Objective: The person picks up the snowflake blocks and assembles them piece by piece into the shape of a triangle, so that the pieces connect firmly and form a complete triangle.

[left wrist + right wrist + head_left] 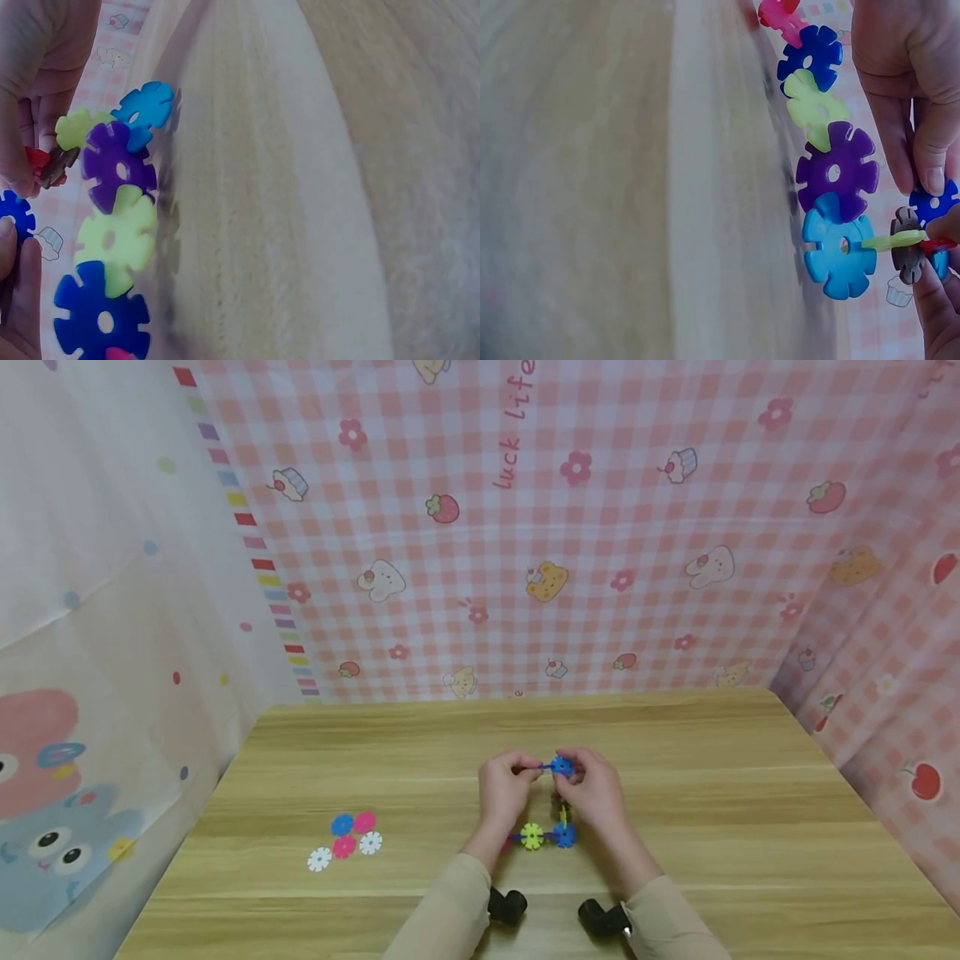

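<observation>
Both hands meet above a chain of slotted snowflake discs. My left hand (504, 792) pinches a dark blue disc (932, 201), seen nearly edge-on in the head view. My right hand (597, 791) grips the chain's raised end, at a blue disc (561, 766) and a red disc (36, 157), both partly hidden by fingers. The two blue discs meet; how far they interlock I cannot tell. Below the right fingers follow a brown disc (907, 246), a yellow disc (892, 241), a light blue disc (840, 247), a purple disc (838, 171) and another yellow disc (116, 238).
Loose discs lie on the table's left: a blue disc (342, 825), two pink discs (364, 822) and two white discs (318, 859). Black wrist cameras (510, 907) sit by both sleeves. A checked cloth (525, 527) hangs behind the wooden table (750, 827).
</observation>
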{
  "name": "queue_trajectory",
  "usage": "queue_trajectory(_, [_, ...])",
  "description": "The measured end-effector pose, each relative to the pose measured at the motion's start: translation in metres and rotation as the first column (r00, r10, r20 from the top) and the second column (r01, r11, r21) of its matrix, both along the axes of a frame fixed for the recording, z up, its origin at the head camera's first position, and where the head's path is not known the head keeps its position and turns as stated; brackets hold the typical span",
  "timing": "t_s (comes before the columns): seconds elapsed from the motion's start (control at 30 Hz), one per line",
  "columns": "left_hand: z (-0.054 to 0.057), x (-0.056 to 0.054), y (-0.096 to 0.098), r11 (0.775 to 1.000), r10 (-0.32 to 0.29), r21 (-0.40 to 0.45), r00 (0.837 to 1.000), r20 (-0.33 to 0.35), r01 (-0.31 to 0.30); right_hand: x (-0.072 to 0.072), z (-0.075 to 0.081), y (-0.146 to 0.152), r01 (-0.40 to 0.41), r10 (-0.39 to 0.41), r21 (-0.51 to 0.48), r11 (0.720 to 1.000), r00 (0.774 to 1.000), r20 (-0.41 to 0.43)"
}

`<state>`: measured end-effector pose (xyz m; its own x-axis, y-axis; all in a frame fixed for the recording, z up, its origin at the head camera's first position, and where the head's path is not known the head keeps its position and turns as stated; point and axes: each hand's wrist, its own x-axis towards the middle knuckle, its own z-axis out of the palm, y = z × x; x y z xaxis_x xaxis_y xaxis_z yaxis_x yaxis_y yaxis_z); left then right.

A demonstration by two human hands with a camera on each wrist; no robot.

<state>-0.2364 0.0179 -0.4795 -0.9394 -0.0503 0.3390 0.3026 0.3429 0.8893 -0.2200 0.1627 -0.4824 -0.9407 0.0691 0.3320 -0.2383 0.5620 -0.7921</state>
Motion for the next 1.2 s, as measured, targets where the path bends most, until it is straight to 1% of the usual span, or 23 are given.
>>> queue_trajectory(0.13, [0.001, 0.002, -0.001, 1.0, 0.0, -0.002, 1.0, -0.021, 0.0, 0.001, 0.0, -0.003, 0.003, -0.003, -0.016, 1.0, 1.0, -0.01])
queue_trajectory(0.23, [0.001, 0.002, -0.001, 1.0, 0.006, -0.018, 0.999, -0.042, -0.007, 0.001, -0.001, -0.004, 0.008, -0.009, -0.03, 1.0, 1.0, -0.02])
queue_trajectory(0.33, [0.0, 0.002, -0.001, 0.999, 0.008, -0.039, 0.998, -0.059, -0.01, 0.0, -0.001, -0.004, 0.011, -0.012, -0.048, 0.999, 1.0, -0.011])
queue_trajectory(0.4, [0.0, 0.001, 0.0, 0.999, 0.007, -0.05, 0.998, -0.067, -0.011, -0.001, -0.002, -0.003, 0.0, 0.0, -0.073, 0.997, 1.0, -0.001])
queue_trajectory(0.47, [0.001, 0.0, 0.0, 0.998, -0.001, -0.059, 0.998, -0.07, -0.003, -0.001, -0.002, 0.0, -0.023, 0.025, -0.117, 0.993, 1.0, 0.014])
queue_trajectory(0.57, [0.003, -0.001, 0.0, 0.997, -0.024, -0.071, 0.998, -0.055, 0.02, -0.002, 0.0, 0.007, -0.05, 0.057, -0.16, 0.986, 0.997, 0.042])
queue_trajectory(0.7, [0.003, -0.002, -0.002, 0.995, -0.059, -0.084, 0.997, -0.041, 0.055, -0.001, 0.004, 0.011, -0.062, 0.08, -0.189, 0.98, 0.993, 0.087])
queue_trajectory(0.77, [0.003, -0.002, -0.003, 0.994, -0.067, -0.084, 0.997, -0.049, 0.062, -0.002, 0.004, 0.012, -0.066, 0.09, -0.213, 0.975, 0.991, 0.103])
queue_trajectory(0.87, [0.003, -0.001, -0.004, 0.995, -0.067, -0.079, 0.996, -0.058, 0.062, -0.002, 0.004, 0.012, -0.072, 0.105, -0.247, 0.966, 0.987, 0.121])
queue_trajectory(1.0, [0.004, 0.0, -0.005, 0.996, -0.051, -0.082, 0.996, -0.079, 0.044, -0.003, 0.004, 0.011, -0.074, 0.115, -0.271, 0.96, 0.984, 0.139])
queue_trajectory(1.2, [0.004, -0.001, -0.007, 0.991, -0.037, -0.135, 0.989, -0.14, 0.018, -0.005, 0.004, 0.008, -0.07, 0.124, -0.314, 0.947, 0.98, 0.154])
